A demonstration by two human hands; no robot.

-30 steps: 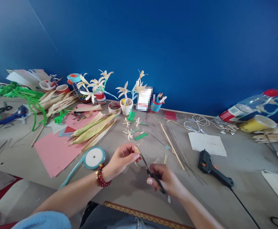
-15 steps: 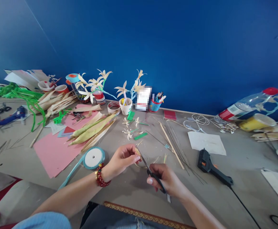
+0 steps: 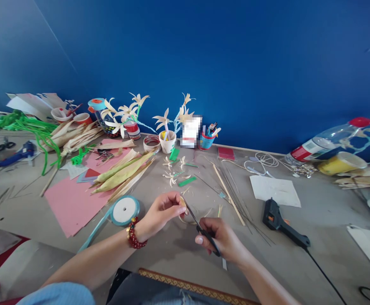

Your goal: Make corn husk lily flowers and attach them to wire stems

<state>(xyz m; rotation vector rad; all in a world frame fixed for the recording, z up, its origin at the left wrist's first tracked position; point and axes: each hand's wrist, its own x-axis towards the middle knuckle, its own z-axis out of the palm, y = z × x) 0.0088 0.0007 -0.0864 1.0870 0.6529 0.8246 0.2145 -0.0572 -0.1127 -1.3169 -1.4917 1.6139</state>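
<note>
Thumb and fingers of my left hand (image 3: 169,207) pinch a small pale piece of corn husk (image 3: 183,204) over the middle of the table. My right hand (image 3: 218,238) is closed around the black handles of a pair of scissors (image 3: 200,225). Their blades point up and left, right beside the husk piece at my left fingertips. Whether the blades touch it is hard to make out. Just beyond my hands lie small husk flowers (image 3: 171,178) and a green strip (image 3: 187,181). Thin husk scraps lie under and around the blades.
Left of my hands are a roll of blue ribbon (image 3: 124,210), corn husks (image 3: 121,173) and pink paper (image 3: 73,203). A black glue gun (image 3: 283,224) with its cord lies at the right, near thin wires (image 3: 236,190). Husk flowers in a white cup (image 3: 167,144) stand along the blue wall.
My hands and the scissors have hardly moved. At the far left edge, a bit of green has come into view near the blue glue gun.
</note>
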